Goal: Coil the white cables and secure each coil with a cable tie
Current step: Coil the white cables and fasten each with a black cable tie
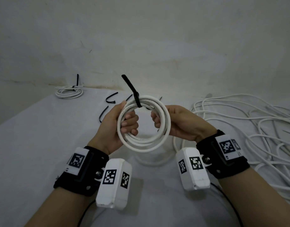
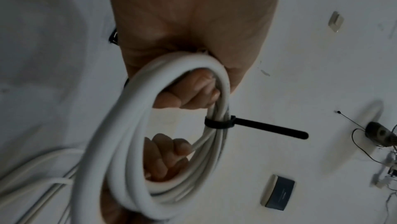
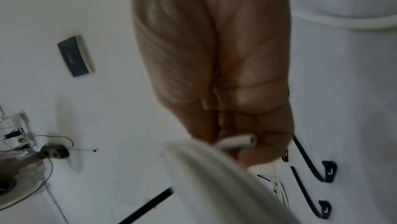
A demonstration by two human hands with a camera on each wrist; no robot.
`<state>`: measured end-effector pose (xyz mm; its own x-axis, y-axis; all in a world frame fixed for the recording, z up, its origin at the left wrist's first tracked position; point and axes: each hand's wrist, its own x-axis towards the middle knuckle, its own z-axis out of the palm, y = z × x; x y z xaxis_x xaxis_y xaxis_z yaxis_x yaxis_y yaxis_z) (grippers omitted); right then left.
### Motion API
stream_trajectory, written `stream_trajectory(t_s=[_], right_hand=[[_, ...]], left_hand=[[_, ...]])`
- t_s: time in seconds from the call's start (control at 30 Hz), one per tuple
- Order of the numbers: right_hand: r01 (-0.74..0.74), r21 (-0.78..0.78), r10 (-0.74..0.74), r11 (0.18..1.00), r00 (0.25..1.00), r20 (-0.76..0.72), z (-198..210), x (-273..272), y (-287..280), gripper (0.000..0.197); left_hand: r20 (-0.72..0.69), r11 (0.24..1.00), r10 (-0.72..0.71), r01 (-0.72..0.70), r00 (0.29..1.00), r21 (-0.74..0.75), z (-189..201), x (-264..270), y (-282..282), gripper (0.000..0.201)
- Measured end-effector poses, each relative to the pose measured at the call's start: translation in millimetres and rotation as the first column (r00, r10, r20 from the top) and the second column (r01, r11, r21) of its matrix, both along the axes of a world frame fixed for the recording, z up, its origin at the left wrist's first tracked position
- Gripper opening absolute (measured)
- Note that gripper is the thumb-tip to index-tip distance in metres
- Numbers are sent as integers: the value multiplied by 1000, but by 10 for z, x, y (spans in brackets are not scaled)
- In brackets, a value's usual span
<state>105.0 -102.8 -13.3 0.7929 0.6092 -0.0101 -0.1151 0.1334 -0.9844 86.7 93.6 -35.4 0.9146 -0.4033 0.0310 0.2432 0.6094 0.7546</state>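
Observation:
I hold a white cable coil (image 1: 143, 144) upright above the table, between both hands. My left hand (image 1: 119, 122) grips its left side, fingers curled through the loop. My right hand (image 1: 172, 123) grips the right side the same way. A black cable tie (image 1: 135, 97) is cinched around the top of the coil, its tail sticking up and to the left. In the left wrist view the coil (image 2: 120, 142) and the tie (image 2: 219, 123) show clearly, with the fingers (image 2: 193, 92) wrapped round the strands. The right wrist view shows the blurred coil (image 3: 214, 176) below my right hand (image 3: 236, 134).
A tied coil (image 1: 69, 92) lies at the table's far left by the wall. Loose black ties (image 1: 110, 98) lie behind my hands. A big tangle of white cable (image 1: 255, 128) covers the right side. One strand (image 1: 175, 145) lies below the held coil.

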Motion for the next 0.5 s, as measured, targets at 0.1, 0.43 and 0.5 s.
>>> stream_trajectory(t_s=[0.1, 0.43, 0.5], right_hand=[[204, -48, -205, 978, 979, -19, -25, 43, 121, 29], [470, 116, -449, 875, 878, -167, -42, 51, 229, 29], [498, 151, -473, 854, 864, -172, -27, 52, 225, 29]], left_hand=[[-21, 995, 95, -94, 995, 34, -30, 28, 9, 51], [43, 974, 204, -207, 978, 92, -8, -24, -124, 55], [67, 972, 203, -209, 977, 105, -6, -38, -140, 56]])
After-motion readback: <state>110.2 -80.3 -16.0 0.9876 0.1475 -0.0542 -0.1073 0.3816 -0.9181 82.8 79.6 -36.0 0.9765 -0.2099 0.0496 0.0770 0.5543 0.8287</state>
